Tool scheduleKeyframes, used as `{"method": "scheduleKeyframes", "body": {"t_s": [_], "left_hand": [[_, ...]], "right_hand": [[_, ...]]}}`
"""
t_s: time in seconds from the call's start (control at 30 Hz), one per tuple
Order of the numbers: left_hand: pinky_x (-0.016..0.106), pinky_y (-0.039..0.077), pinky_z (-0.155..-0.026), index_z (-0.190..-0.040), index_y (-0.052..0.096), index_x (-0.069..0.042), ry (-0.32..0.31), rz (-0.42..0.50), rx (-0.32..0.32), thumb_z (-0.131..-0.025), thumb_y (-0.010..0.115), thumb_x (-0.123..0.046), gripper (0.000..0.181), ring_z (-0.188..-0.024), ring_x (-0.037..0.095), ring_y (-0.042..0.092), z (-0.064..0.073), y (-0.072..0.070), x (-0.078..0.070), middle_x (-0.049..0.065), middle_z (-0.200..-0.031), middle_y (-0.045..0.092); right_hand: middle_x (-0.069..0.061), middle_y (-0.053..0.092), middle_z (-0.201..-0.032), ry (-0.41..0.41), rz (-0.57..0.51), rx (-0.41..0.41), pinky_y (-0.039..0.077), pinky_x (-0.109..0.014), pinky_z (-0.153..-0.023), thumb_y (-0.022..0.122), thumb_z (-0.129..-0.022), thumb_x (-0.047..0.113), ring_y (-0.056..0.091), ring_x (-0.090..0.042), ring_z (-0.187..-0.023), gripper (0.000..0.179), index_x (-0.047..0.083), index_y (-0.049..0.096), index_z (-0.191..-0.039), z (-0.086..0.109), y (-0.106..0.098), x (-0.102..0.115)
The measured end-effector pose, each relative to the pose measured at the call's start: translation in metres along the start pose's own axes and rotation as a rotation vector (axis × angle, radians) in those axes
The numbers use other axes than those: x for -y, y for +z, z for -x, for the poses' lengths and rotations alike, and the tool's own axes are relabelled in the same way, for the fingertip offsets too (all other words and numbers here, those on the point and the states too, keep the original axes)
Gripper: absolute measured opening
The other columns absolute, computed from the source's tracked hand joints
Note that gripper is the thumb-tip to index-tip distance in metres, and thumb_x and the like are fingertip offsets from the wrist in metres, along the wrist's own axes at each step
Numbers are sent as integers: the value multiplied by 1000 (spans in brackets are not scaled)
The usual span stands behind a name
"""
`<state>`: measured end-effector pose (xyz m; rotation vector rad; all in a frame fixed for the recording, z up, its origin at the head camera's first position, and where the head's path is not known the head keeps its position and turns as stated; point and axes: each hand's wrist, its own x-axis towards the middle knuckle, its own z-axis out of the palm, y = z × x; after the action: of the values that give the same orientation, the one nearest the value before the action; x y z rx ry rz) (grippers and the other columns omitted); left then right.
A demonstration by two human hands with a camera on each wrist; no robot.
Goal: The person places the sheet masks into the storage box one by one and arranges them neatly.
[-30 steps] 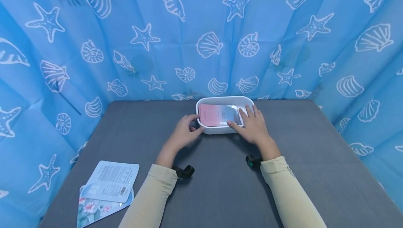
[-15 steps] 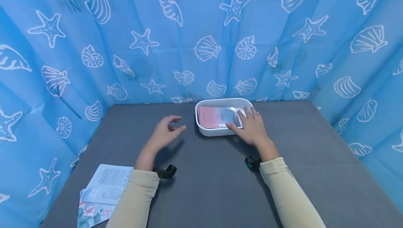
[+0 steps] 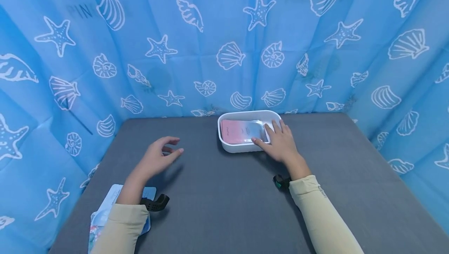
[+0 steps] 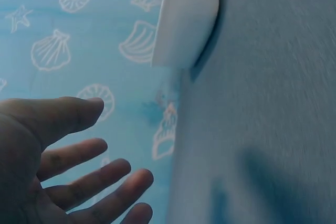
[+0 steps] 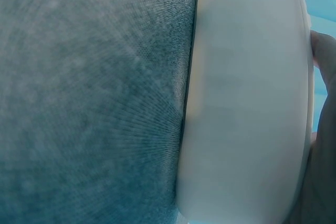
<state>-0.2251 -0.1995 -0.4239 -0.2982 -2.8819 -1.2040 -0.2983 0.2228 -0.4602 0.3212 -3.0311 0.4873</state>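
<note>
A white oval-ended plastic box stands at the far middle of the table. Inside it lies a flat pouch, pink at the left and fading to pale silvery blue, resembling a sheet mask packet. My right hand rests over the box's right end, fingers spread and fairly straight. In the right wrist view that hand sits at the rim of the box wall. To the left, my left hand hovers above the table with loosely bent fingers and holds nothing. Its wrist view shows the palm apart from the box.
Two more flat packets overlap at the table's front left, partly under the left forearm: a pale blue one and a floral one. Grey cloth covers the table. A blue shell-patterned curtain hangs behind it and along both sides.
My left hand has left the box's left end and moved left and toward me, its forearm now covering part of the packets. The right hand stays on the box.
</note>
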Motion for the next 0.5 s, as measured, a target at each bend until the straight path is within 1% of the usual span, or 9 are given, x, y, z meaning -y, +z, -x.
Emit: {"method": "scheduleKeyframes", "body": {"t_s": [0.1, 0.2, 0.4, 0.5], "left_hand": [[57, 58, -98, -149, 58, -11, 3, -4, -14, -106, 67, -35, 50, -125, 39, 67, 10, -7, 5, 19, -148, 60], [58, 58, -98, -149, 58, -11, -10, -8, -16, -106, 67, -36, 51, -124, 40, 67, 18, -13, 10, 19, -148, 61], [58, 58, -99, -148, 58, -10, -21, -14, -25, -106, 66, -38, 51, -124, 42, 67, 32, -21, 17, 20, -146, 62], [57, 58, -100, -149, 57, -10, -49, -23, -18, -106, 66, -41, 53, -126, 43, 66, 39, -26, 23, 20, -147, 61]], "right_hand": [[-26, 16, -176, -3, 8, 5, 5, -66, -132, 42, -101, 76, 1, -48, -164, 98, 4, 32, -166, -1, 0, 0], [-26, 16, -176, -4, 10, 5, 6, -66, -132, 43, -101, 75, 1, -48, -164, 97, 4, 32, -166, 0, 0, 0], [-27, 18, -175, -8, 10, -12, 7, -67, -131, 44, -102, 73, 3, -49, -164, 95, 3, 34, -165, 1, -1, -1], [-27, 17, -175, -8, 6, -9, 6, -66, -131, 43, -102, 73, 3, -49, -164, 96, 3, 33, -165, 1, -1, -2]]}}
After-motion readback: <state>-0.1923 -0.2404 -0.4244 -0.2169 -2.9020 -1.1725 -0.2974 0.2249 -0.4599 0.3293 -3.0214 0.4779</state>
